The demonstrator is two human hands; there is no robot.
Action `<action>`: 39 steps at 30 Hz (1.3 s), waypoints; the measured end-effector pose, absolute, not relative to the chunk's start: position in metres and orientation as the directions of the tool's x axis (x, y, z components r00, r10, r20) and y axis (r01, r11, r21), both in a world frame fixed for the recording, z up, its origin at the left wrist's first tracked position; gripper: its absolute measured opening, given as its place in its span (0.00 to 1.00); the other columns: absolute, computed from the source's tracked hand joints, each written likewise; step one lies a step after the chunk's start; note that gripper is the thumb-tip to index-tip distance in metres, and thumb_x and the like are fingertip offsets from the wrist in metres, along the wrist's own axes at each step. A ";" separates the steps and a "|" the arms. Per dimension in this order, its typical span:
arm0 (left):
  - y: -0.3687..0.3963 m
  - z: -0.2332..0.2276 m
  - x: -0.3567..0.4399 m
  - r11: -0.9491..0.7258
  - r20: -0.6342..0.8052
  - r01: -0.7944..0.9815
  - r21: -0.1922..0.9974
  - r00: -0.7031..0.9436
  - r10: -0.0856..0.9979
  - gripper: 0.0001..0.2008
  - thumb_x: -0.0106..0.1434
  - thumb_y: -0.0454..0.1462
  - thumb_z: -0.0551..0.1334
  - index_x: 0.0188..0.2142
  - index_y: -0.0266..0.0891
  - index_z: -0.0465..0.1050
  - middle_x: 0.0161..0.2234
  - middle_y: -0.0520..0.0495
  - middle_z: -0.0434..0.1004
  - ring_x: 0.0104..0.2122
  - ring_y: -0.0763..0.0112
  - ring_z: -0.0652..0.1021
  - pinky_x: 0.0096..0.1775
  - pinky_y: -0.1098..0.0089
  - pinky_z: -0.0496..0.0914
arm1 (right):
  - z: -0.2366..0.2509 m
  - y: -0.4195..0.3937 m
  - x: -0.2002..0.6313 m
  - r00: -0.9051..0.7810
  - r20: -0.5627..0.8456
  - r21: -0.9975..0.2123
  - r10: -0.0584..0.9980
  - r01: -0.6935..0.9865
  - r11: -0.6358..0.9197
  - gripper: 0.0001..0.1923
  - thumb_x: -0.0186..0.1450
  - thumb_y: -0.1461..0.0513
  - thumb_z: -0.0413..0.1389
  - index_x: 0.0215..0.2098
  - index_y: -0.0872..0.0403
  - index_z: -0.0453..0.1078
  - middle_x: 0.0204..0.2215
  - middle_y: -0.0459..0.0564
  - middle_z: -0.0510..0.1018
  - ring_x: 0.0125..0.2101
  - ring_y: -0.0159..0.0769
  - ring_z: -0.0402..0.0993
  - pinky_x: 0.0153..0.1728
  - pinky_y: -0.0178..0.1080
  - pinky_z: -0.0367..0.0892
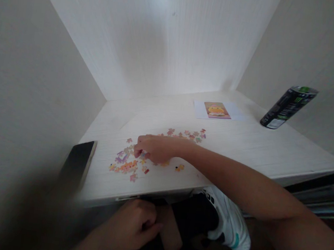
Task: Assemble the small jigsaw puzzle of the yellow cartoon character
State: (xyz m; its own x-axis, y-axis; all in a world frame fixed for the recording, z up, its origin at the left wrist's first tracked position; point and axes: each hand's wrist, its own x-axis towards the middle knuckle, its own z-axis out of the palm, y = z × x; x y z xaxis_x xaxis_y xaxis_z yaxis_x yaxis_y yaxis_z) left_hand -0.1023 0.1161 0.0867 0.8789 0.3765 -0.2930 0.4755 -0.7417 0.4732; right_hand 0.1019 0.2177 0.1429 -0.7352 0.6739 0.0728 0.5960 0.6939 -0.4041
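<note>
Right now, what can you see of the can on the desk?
The can is tall and black, seemingly metal, with green marking on its top and a pale label panel near its base. It stands at the far right of the white desk, close to the side wall, looking tilted in this wide view. Nothing touches it; both hands are far off.

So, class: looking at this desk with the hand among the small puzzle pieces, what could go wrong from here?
1. The forearm lies across the loose puzzle pieces near the desk's front edge; a sweep could knock some to the floor.
2. The right hand covers several pieces, so it may disturb the joined cluster.
3. The phone sits at the desk's left front corner, where a nudge might tip it off.
</note>
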 end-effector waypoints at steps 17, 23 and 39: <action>0.118 0.087 -0.102 -0.736 -0.289 0.477 0.479 0.878 0.381 0.15 0.67 0.40 0.56 0.24 0.38 0.64 0.25 0.52 0.71 0.26 0.74 0.70 0.29 0.68 0.55 | 0.145 0.217 0.101 -0.679 0.032 -0.333 0.734 0.685 0.648 0.07 0.61 0.62 0.59 0.36 0.57 0.75 0.37 0.54 0.78 0.35 0.36 0.70 0.34 0.37 0.59; 0.118 0.088 -0.102 -0.743 -0.284 0.472 0.474 0.881 0.378 0.16 0.67 0.41 0.56 0.24 0.38 0.65 0.24 0.52 0.71 0.26 0.74 0.70 0.29 0.69 0.56 | 0.154 0.213 0.103 -0.695 -0.050 -0.404 0.718 0.671 0.622 0.06 0.61 0.67 0.59 0.37 0.58 0.74 0.39 0.53 0.78 0.35 0.34 0.69 0.35 0.35 0.60; 0.115 0.104 -0.103 -0.822 0.000 0.304 0.482 0.938 0.347 0.15 0.68 0.37 0.55 0.24 0.39 0.66 0.23 0.52 0.70 0.25 0.75 0.71 0.27 0.70 0.58 | 0.154 0.233 0.127 -0.726 0.024 -0.811 0.687 0.387 0.438 0.09 0.60 0.68 0.59 0.40 0.61 0.74 0.30 0.48 0.79 0.29 0.27 0.72 0.32 0.31 0.66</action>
